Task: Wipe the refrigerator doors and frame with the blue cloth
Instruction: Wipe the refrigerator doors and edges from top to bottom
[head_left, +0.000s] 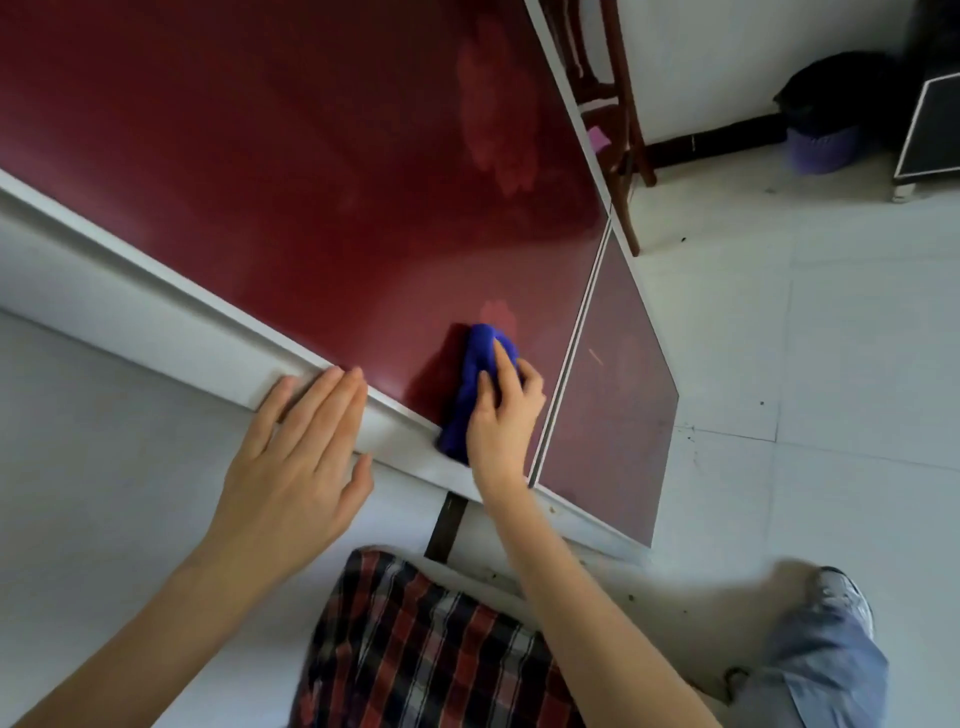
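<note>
The refrigerator's upper door (291, 171) is glossy dark red and fills the upper left of the view. A smaller lower door (608, 395) of the same red sits beyond a thin white gap. The white frame edge (171, 270) runs along the door's left side. My right hand (504, 421) presses a bunched blue cloth (475, 379) against the upper door near its lower corner, next to the frame. My left hand (296, 462) lies flat with fingers spread on the white side of the refrigerator, fingertips touching the frame edge.
A dark wooden chair (618, 119) stands behind the refrigerator's far edge. A purple bin with a black bag (826, 119) and a black cabinet (930, 130) sit at the upper right on the white tiled floor (831, 364). My plaid shirt and jeans show below.
</note>
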